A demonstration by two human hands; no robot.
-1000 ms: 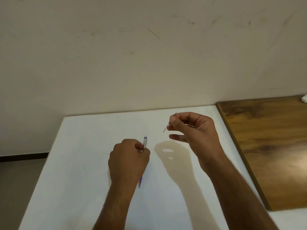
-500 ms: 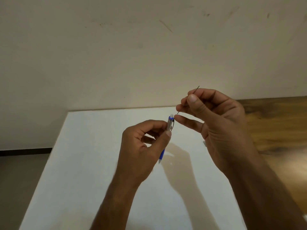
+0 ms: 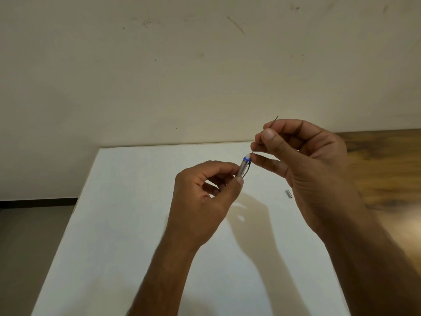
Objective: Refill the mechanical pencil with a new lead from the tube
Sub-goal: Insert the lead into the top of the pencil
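Observation:
My left hand (image 3: 205, 197) grips a mechanical pencil (image 3: 243, 167) with a silver barrel, a blue ring and a white top end, held tilted up to the right. Most of its body is hidden in my fist. My right hand (image 3: 303, 165) pinches a thin dark lead (image 3: 273, 121) between thumb and forefinger. The lead slants down-left and its lower tip meets the pencil's white top end. A small silver cap (image 3: 288, 194) lies on the white table (image 3: 127, 213), just left of my right palm. No lead tube shows.
The white table runs up to a cream wall (image 3: 205, 65). A brown wooden surface (image 3: 391, 169) adjoins the table on the right. Grey floor (image 3: 34, 229) lies beyond the table's left edge.
My left hand lifted the pencil off the table and tilted its top end up. My right hand brought the lead down until its tip reached the pencil's top.

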